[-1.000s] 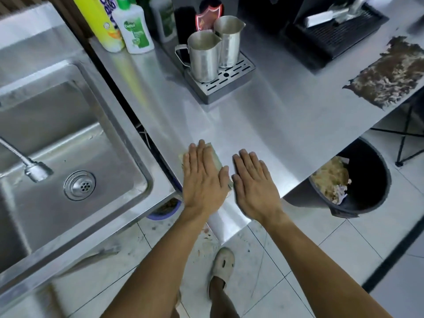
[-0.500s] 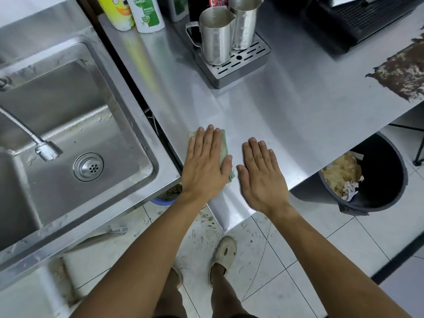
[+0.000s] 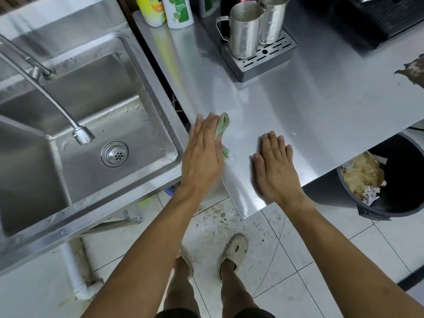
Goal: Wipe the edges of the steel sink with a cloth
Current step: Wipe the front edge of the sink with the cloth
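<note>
Left hand (image 3: 202, 154) flat, fingers straight, pressing green cloth (image 3: 223, 129) onto worktop (image 3: 298, 106) at its left edge, just beside sink (image 3: 146, 65) rim. Right hand (image 3: 275, 168) flat near front edge, holding nothing.

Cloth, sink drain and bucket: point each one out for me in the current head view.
cloth (image 3: 224, 123): head view, on the green fold showing past the left hand's fingers.
sink drain (image 3: 115, 154): head view, on the strainer's centre.
bucket (image 3: 410, 157): head view, on the dark inner wall.
</note>
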A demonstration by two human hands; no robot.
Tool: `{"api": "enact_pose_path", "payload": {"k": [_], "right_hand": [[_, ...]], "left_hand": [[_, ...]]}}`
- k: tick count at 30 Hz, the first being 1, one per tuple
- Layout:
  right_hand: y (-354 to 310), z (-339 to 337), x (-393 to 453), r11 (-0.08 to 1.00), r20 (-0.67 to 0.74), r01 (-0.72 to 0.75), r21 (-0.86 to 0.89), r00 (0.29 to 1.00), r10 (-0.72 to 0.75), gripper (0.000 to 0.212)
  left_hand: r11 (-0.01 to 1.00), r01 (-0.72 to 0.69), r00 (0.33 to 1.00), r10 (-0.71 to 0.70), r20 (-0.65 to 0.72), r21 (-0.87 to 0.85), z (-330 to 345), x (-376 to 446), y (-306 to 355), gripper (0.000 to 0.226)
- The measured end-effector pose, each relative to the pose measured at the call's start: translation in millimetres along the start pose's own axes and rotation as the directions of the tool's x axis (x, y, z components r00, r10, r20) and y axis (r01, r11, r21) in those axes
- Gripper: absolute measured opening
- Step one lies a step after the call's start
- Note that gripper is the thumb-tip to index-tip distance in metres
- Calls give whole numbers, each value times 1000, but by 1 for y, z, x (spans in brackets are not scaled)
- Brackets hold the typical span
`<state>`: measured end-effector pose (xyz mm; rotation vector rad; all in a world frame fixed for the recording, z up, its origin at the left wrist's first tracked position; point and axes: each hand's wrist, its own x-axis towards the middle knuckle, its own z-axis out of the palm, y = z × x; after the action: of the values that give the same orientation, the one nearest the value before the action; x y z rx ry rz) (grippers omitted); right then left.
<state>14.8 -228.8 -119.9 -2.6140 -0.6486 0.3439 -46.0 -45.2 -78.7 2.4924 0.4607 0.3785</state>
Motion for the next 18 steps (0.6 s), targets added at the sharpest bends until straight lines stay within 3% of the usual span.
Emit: {"api": "enact_pose_path", "payload": {"k": [3,8,12,18], "right_hand": [[-43,0,5,987,26,128,99,991,-131,61],[-94,21,20,964,109,224,146,964,-241,57],[-93,42,11,975,144,186,123,969,-203,58],[-110,53,4,963,114,255,88,958,-264,58]], "left_hand": [[989,11,997,1,-83,146,-40,-30,-27,53],[922,141,969,-203,143,361,-16,-56,-68,67],[906,253,948,-302,99,339,2,-36,-64,69],[900,228,940,-302,156,372,-42,-85,-110,63]]}}
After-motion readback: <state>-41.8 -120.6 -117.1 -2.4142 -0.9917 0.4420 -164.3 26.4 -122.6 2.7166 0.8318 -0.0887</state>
